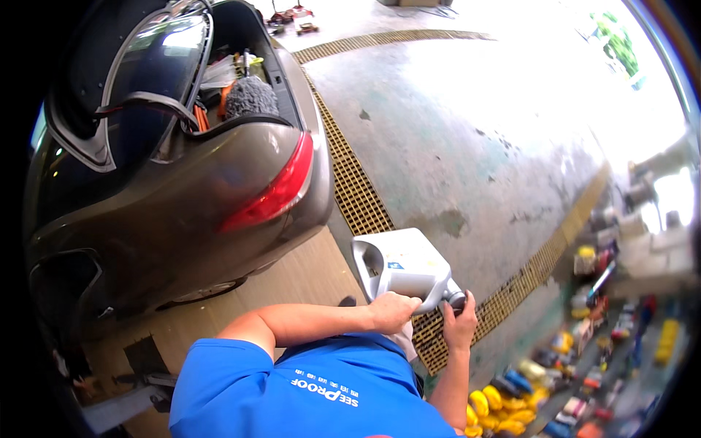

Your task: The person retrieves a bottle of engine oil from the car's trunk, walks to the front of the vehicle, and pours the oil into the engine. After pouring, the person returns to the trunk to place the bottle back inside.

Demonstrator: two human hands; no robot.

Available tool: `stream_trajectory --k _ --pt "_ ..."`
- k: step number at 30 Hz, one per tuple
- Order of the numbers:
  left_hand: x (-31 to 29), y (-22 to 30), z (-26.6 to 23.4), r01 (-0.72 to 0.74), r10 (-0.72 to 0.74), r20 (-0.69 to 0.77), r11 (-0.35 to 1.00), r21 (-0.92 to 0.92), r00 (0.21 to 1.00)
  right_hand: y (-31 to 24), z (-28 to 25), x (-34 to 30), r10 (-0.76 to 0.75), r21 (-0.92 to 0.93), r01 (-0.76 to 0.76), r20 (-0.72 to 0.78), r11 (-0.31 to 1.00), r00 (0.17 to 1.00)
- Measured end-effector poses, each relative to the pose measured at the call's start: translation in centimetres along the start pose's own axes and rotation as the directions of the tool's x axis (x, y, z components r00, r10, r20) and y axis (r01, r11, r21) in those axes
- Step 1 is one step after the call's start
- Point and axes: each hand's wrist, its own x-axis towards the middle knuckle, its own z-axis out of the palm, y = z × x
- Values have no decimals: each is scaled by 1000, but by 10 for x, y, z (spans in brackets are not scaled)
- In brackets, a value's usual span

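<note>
A silver-white plastic jug (409, 263) with a moulded handle lies tilted in front of my body, its neck pointing right and toward me. My left hand (394, 312) is closed against the near side of the jug, fingers curled in; a pale bit of something shows below it. At the neck, the fingers of my right hand (460, 321) are closed around the dark grey cap (456, 299). The cap appears to be on the neck. Part of the jug's underside is hidden by my left hand.
To the left stands a brown car (175, 190) with its boot lid raised; a grey fluffy duster (250, 98) lies inside. Yellow floor grating (354, 182) runs alongside the car. At the lower right are blurred tools and yellow items (504, 409). A red floor jack (301, 14) stands far off.
</note>
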Motion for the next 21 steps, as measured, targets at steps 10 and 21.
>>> stream_trajectory --k 10,21 --pt "220 -59 -105 162 -169 -116 984 -68 979 36 64 298 105 -148 -66 280 987 954" --pt "352 -158 -282 288 -389 -405 913 -288 828 -78 163 586 -211 -128 296 449 947 868"
